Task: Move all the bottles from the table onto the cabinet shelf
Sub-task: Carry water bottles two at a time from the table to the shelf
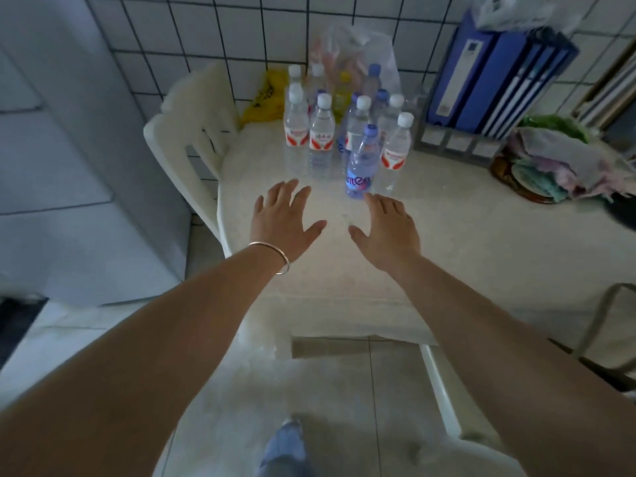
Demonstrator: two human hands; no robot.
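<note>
**Both hands open above the table, bottles just ahead**

Neither hand holds anything. We see our left hand and our right hand stretched out side by side over the pale table, palms down, fingers straight and loosely spread, thumbs pointing toward each other across a gap of bare tabletop. A thin silver bangle sits on the left wrist.

Just beyond our fingertips stands the cluster of bottles, all upright near the far edge of the table, by the tiled wall. The nearest one is the blue bottle, with a blue cap and a blue label; it stands just ahead of the right hand's fingertips, and whether they touch it we cannot tell. The left hand is a little farther from the group, with open tabletop between it and the closest clear bottle.

Most of the bottles are clear plastic with white caps and red-and-white labels. They stand close together in rough rows, some touching. A yellow bottle stands toward the back, among a few more with blue caps. Their exact number is hard to tell, since those behind are partly hidden.

Behind the cluster a clear plastic bag rises against the wall, and a yellow bag lies to its left. Blue binders stand in a grey rack to the right, beside a bundle of cloths. A white plastic chair is at the table's left.
</note>
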